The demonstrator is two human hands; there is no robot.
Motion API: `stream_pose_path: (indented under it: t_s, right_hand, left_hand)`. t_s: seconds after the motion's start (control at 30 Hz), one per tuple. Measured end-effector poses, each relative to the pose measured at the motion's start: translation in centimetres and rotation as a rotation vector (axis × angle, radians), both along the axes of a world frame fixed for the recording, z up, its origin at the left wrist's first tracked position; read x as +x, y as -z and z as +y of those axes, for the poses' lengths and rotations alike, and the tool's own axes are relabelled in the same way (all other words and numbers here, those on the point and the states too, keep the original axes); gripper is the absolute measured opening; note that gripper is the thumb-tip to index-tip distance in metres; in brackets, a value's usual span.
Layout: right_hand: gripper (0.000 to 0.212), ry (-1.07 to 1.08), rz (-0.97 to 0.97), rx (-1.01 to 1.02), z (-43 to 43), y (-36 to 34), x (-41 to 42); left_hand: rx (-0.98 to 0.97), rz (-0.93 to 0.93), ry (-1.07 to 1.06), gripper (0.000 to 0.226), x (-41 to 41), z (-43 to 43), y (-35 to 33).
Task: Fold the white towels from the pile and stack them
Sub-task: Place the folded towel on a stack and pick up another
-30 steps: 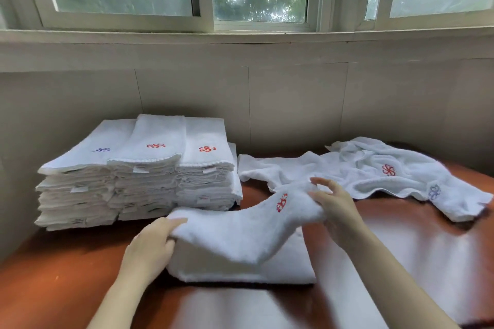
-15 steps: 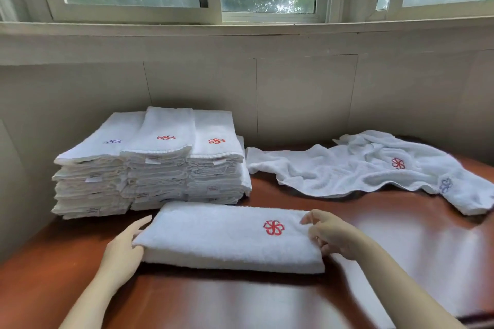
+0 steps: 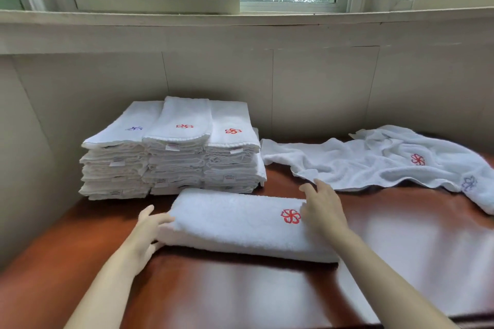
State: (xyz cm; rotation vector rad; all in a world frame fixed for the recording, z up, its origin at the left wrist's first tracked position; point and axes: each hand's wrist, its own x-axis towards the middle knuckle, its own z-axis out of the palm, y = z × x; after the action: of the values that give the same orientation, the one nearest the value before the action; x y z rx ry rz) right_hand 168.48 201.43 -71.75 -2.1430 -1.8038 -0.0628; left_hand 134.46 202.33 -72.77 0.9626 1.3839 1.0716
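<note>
The stack of folded towels (image 3: 171, 147) sits left of centre against the wall. Just in front of it, the left hand (image 3: 144, 232) cups the left end of the folded towel (image 3: 227, 222), which lies at lower centre on the wooden table (image 3: 240, 296). Its fingers are laid on, not clamped. The right hand (image 3: 320, 211) rests flat on the towel's right end, fingers spread. To carry it well, slide both palms under, keep it level, and set it square on a column. The unfolded towels (image 3: 374, 163) wait at right.

Likely a linen room: stacks of identical embroidered towels (image 3: 171, 147).
</note>
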Motion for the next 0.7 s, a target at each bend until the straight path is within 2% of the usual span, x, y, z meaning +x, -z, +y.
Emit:
stream_pose_path:
  t_s: [0.07, 0.13, 0.23, 0.33, 0.4, 0.47, 0.7]
  right_hand:
    - [0.043, -0.077, -0.027, -0.047, 0.6, 0.8, -1.1]
    - [0.035, -0.126, -0.019, -0.175, 0.8, 1.5, -1.9]
    - [0.036, -0.120, -0.083, -0.206, 0.5, 1.5, -2.2]
    - [0.032, -0.093, -0.082, -0.247, 0.1, 0.6, -1.9]
    - [0.027, -0.095, -0.020, -0.276, -0.1, 0.0, -1.6]
    - [0.037, -0.089, 0.024, -0.283, -0.3, -0.2, -1.3]
    - [0.029, -0.038, -0.011, -0.176, -1.5, 1.0, -1.2]
  left_hand:
    - [-0.058, -0.038, -0.127, 0.074, 0.9, 0.2, 0.2]
    - [-0.092, -0.111, -0.212, 0.071, 2.1, 0.3, 0.6]
    - [-0.095, -0.300, -0.275, 0.060, 3.8, 0.1, 0.9]
    - [-0.082, -0.369, -0.330, 0.047, 5.2, 0.0, 0.7]
    - [-0.071, -0.353, -0.357, 0.040, 5.6, 0.1, 0.5]
    - [-0.050, -0.291, -0.352, 0.036, 5.7, 0.2, 0.3]
    - [-0.028, -0.221, -0.312, 0.042, 5.6, 0.2, 0.6]
